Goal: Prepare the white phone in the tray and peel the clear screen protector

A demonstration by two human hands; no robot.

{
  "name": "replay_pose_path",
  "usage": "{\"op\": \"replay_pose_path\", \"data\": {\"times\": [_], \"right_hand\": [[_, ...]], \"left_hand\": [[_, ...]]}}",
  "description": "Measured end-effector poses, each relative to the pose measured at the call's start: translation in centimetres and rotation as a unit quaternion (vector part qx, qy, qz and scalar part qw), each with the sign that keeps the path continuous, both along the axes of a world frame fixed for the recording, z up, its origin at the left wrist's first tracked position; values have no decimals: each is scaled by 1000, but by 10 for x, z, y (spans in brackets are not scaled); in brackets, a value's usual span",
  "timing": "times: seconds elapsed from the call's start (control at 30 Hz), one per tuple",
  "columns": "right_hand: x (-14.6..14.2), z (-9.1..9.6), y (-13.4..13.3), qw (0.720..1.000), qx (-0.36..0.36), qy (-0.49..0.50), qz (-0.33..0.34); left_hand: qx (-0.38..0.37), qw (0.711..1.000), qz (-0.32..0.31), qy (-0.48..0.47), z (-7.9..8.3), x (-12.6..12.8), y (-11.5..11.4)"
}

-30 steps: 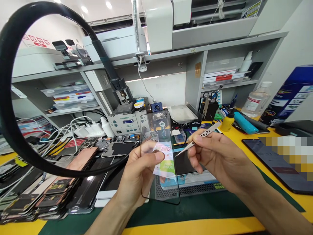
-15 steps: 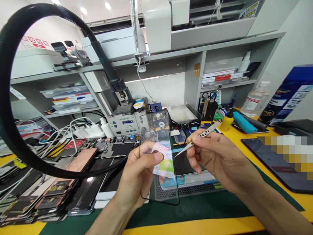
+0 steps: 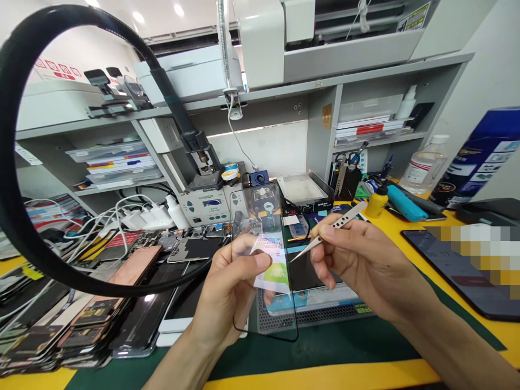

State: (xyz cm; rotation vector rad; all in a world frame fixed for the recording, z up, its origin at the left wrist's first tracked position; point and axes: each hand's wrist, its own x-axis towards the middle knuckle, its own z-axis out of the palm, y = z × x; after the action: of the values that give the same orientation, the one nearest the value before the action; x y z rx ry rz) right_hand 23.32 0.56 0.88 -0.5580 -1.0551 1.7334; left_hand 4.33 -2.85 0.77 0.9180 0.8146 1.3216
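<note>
My left hand [image 3: 227, 287] pinches a clear glass screen protector [image 3: 278, 319] with a thin black border, thumb in front and fingers behind. It stands upright, tilted slightly. A printed white and green label [image 3: 276, 279] shows on or through it near my thumb. My right hand [image 3: 365, 260] is closed around metal tweezers [image 3: 343, 219] with holes along their body. Their tips point down and left, close to the protector's right edge; whether they touch it I cannot tell. Behind lies a dark phone screen [image 3: 306, 271] on a blue and white pack [image 3: 333, 295].
A large black ring on an arm [image 3: 10, 162] curves across the left side. Stacked phone parts [image 3: 93, 319] crowd the left of the green mat [image 3: 325, 346]. On the right are a tablet [image 3: 450, 271], a yellow bottle [image 3: 377, 201] and a clear jug [image 3: 420, 168].
</note>
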Motion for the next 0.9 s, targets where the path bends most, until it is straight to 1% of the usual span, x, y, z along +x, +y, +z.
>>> {"op": "replay_pose_path", "data": {"times": [0.4, 0.67, 0.9], "right_hand": [[2, -1, 0, 1000, 4, 1, 0], [0, 0, 0, 1000, 4, 8, 2], [2, -2, -1, 1000, 15, 0, 0]], "left_hand": [[-4, 1000, 8, 6, 1, 1, -1], [-3, 1000, 2, -1, 0, 0, 0], [3, 1000, -5, 3, -3, -2, 2]]}}
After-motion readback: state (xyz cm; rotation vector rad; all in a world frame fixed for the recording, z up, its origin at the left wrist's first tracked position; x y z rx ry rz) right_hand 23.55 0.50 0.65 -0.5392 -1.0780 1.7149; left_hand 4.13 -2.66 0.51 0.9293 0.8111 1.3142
